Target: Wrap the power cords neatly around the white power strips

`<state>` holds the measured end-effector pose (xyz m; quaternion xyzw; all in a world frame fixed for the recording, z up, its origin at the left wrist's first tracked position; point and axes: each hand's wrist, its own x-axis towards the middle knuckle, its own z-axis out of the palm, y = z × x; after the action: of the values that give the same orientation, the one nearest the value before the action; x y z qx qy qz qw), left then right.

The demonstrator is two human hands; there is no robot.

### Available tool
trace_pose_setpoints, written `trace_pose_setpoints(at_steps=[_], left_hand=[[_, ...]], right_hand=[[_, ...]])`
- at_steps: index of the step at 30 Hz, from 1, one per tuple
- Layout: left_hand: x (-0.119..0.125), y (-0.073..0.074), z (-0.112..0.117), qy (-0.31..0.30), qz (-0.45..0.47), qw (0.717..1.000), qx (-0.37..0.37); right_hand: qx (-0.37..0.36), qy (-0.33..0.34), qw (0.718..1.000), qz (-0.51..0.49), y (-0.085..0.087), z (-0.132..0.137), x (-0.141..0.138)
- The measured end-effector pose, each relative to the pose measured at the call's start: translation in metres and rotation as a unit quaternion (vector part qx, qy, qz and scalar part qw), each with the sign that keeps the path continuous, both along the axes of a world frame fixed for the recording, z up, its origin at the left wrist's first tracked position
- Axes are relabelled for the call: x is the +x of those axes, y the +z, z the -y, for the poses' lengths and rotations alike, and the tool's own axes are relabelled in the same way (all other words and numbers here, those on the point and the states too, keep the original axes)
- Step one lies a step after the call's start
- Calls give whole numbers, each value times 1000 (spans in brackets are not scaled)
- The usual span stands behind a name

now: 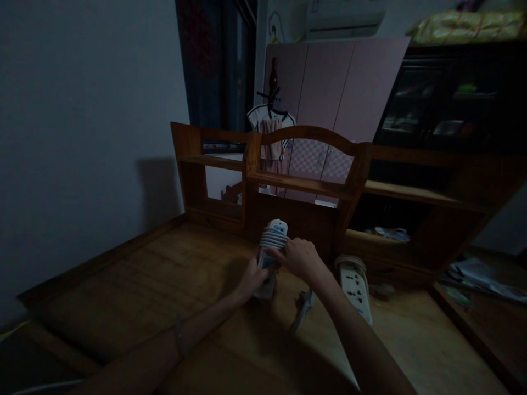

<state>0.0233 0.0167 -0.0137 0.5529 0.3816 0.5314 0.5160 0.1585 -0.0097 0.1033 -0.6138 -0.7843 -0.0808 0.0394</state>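
A white power strip is held tilted above the wooden desk, with several turns of its cord wrapped round its upper part. My left hand grips the strip's body from the left, below the cord turns. On the right side, my right hand has its fingers closed on the wrapped cord. Beneath my right forearm, a light-coloured object, perhaps the cord's plug end, shows in part; its kind is unclear. A second white power strip with its cord coiled at the far end lies to the right.
The wooden desktop spreads around my hands. A wooden shelf unit stands along its back edge, with a small item in the right compartment. Papers lie at the far right. A white wall borders the left.
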Motion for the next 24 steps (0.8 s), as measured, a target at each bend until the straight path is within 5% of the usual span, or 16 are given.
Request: trace_pose_setpoints(at_steps=[7,17,24], left_hand=[[-2,5,3,-33,34,998,-39],[-9,6,-4,13,83,992,-91],[-20,12,-17,116,-11,992,40]], right_hand=[[-4,5,1000,-5,2,-6,12],[3,33,999,0,19,-1,34],[57,8,998,-2,29,9,25]])
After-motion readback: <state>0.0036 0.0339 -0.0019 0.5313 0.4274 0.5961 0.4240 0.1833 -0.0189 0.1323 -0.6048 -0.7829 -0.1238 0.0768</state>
